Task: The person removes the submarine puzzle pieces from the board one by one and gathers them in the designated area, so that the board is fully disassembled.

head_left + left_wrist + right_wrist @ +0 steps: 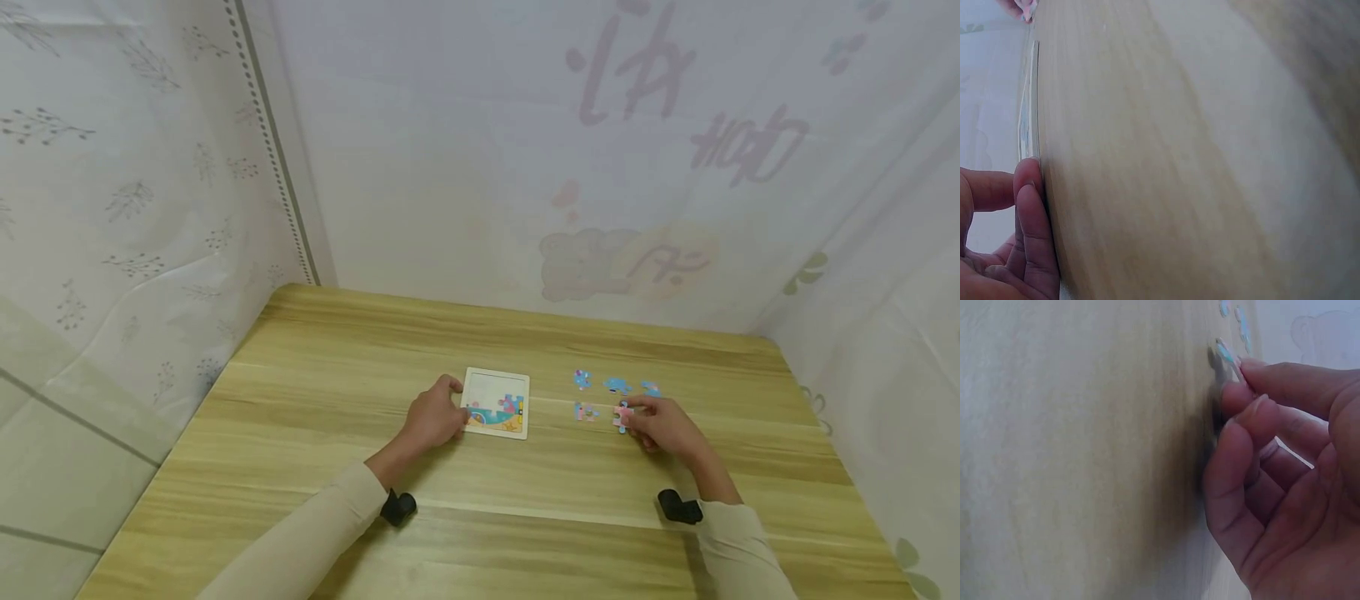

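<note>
A square puzzle tray (487,388) with a pale rim lies on the table, partly filled along its bottom and right side with sea-coloured pieces. My left hand (433,415) grips its left edge, with bent fingers and thumb right at the rim in the left wrist view. To the right, my right hand (667,429) pinches a pink and blue puzzle piece (622,414) between thumb and fingertips. In the right wrist view that piece (1227,355) is tilted, close over the table, its shadow beside it. The other fingers of this hand are curled in below.
Several loose puzzle pieces lie near the right hand: a blue one (617,385) at the back, others beside it, and a pink one (585,412) nearer the tray. The wooden table (525,517) meets a printed curtain (450,208) at its back edge.
</note>
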Demonstrator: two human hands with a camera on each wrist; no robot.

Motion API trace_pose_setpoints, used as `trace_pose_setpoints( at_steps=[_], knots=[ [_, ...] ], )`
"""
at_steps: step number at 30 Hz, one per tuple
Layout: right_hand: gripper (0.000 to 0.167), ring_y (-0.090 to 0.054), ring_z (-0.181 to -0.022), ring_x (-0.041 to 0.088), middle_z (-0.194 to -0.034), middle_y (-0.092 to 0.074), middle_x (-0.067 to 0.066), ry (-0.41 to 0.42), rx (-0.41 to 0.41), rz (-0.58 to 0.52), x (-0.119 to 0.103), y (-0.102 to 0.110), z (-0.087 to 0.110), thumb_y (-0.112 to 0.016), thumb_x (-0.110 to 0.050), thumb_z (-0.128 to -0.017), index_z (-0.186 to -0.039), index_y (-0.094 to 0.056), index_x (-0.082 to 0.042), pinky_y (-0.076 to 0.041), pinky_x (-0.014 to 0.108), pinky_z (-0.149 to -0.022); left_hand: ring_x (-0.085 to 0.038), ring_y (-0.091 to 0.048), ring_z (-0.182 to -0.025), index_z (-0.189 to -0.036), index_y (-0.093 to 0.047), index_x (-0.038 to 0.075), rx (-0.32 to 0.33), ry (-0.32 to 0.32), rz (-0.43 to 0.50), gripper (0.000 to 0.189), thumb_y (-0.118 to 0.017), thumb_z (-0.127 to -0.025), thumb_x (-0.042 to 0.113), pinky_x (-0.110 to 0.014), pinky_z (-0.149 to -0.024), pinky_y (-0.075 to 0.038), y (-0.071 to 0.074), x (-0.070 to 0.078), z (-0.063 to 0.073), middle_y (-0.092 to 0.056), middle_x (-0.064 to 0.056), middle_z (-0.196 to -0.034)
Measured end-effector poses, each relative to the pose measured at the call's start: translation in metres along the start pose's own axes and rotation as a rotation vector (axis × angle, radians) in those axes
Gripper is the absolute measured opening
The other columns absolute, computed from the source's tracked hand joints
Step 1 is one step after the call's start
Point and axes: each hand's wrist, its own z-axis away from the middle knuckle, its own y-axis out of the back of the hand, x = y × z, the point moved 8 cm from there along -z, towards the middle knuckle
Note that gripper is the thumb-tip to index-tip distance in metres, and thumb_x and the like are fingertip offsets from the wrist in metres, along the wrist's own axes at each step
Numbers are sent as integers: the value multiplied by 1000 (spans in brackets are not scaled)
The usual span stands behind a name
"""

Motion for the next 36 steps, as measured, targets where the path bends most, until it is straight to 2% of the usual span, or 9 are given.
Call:
trace_pose_setpoints(
  at_steps=[9, 16, 29, 33, 36],
  knots=[
    [49, -35, -47, 11, -62, -53, 3, -7, 30, 57, 1, 1, -2, -57, -16, -98, -141, -44, 4, -38, 29, -48, -15, -58, -48, -125, -50, 0, 3, -6, 9, 42, -66, -88, 11, -30, -56, -41, 1, 0, 0, -62, -1, -55],
    [47, -46, -50, 14, -62, -53, 4, 13, 50, 116, -1, 2, -5, -58, -18, -98, -138, -48, 3, -44, 30, -49, -15, -57, -48, -124, -50, 1, 7, -13, 24, 42, -66, -87, 10, -30, -55, -40, 2, 0, -1, -62, -2, -55],
    [43, -45, -50, 14, -62, -53, 5, 24, 78, 102, -1, 0, -5, -58, -17, -98, -135, -50, 3, -43, 29, -48, -16, -59, -49, -125, -50, 0, 2, -15, 37, 41, -66, -88, 10, -30, -55, -42, 2, 1, 1, -63, -3, -57],
    [39, -47, -48, 14, -60, -54, 5, 45, 106, 100, -11, -2, -8, -56, -16, -98, -132, -52, 2, -44, 28, -47, -15, -59, -49, -125, -50, 1, 4, -15, 28, 41, -66, -88, 11, -30, -57, -41, 2, 1, 0, -63, -3, -56],
    [38, -50, -48, 14, -60, -55, 6, 74, 111, 59, -27, -9, -12, -55, -16, -98, -132, -53, 2, -47, 29, -49, -15, -58, -49, -124, -50, 1, 5, -12, 22, 41, -66, -88, 11, -30, -57, -41, 2, 1, 1, -63, -2, -56]
  ],
)
